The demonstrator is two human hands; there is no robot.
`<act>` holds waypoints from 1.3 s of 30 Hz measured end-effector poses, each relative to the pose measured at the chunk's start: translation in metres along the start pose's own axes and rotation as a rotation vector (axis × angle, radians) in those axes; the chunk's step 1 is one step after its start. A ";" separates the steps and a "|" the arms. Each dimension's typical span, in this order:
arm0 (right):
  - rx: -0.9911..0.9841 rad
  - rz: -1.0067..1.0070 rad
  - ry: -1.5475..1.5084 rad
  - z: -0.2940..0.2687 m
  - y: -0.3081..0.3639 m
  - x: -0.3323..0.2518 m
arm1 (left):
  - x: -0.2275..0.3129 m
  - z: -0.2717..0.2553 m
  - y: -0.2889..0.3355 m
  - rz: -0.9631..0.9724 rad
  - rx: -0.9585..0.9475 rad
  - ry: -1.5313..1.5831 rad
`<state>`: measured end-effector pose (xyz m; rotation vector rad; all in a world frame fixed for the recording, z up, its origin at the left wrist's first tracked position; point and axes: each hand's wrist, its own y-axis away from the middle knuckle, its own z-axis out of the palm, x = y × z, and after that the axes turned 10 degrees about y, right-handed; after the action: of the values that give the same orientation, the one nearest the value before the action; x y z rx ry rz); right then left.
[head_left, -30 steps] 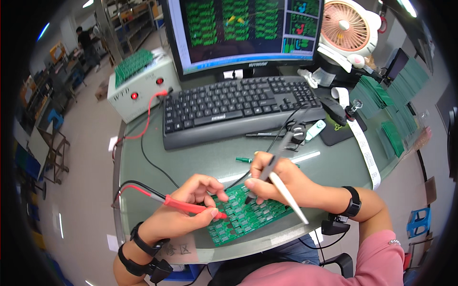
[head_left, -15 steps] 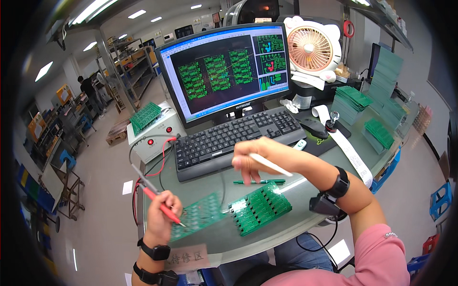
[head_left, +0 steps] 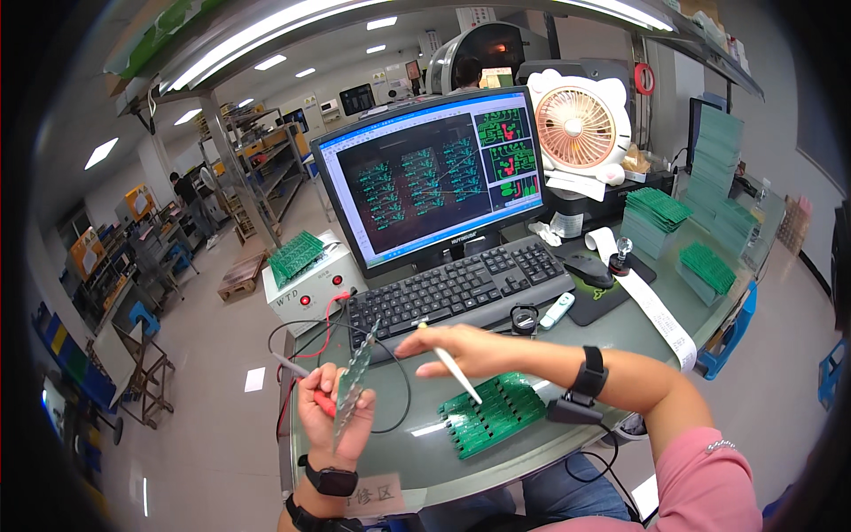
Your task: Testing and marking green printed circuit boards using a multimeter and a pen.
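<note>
My left hand is closed on a green circuit board, tilted up and seen nearly edge-on. The same hand also grips a red test probe with a grey upper end and a cable. In front of the keyboard, my right hand holds a slim white pen-shaped tool, slanting down to the right. Its fingers reach left toward the raised board, apart from it. Under my right forearm lies a green circuit board panel with dark parts in rows, flat on the table.
A monitor with circuit layouts stands behind the keyboard. At left is a white box with red terminals and a board on top. Right are a mouse, a paper strip, stacked boards and a fan.
My left hand has raised the board from near the table and tilted it. My right hand has moved lower, and the white tool now points more downward. The view has shifted.
</note>
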<state>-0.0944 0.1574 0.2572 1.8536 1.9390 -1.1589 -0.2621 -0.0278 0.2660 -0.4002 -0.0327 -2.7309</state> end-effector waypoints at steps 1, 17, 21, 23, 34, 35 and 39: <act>0.042 -0.003 -0.181 0.011 -0.001 -0.012 | -0.009 0.003 -0.002 -0.024 -0.021 0.042; 0.150 0.235 -0.145 -0.037 0.048 -0.011 | -0.026 -0.026 -0.028 -0.311 0.053 -0.274; 0.139 0.223 -0.047 -0.032 0.054 0.000 | -0.030 -0.043 -0.021 -0.406 0.007 -0.416; 0.158 0.212 0.019 -0.027 0.054 0.003 | -0.038 -0.034 -0.015 -0.372 0.108 -0.619; 0.273 0.301 -0.136 -0.019 0.059 0.008 | -0.046 -0.019 -0.012 -0.404 0.169 -0.566; 0.279 0.298 -0.117 -0.019 0.059 0.009 | -0.046 -0.019 -0.013 -0.408 0.159 -0.574; 0.296 0.279 -0.102 -0.019 0.057 0.016 | -0.045 -0.022 -0.017 -0.410 0.165 -0.570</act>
<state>-0.0381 0.1753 0.2377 2.0783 1.4600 -1.4732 -0.2344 0.0025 0.2324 -1.2214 -0.5392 -2.8648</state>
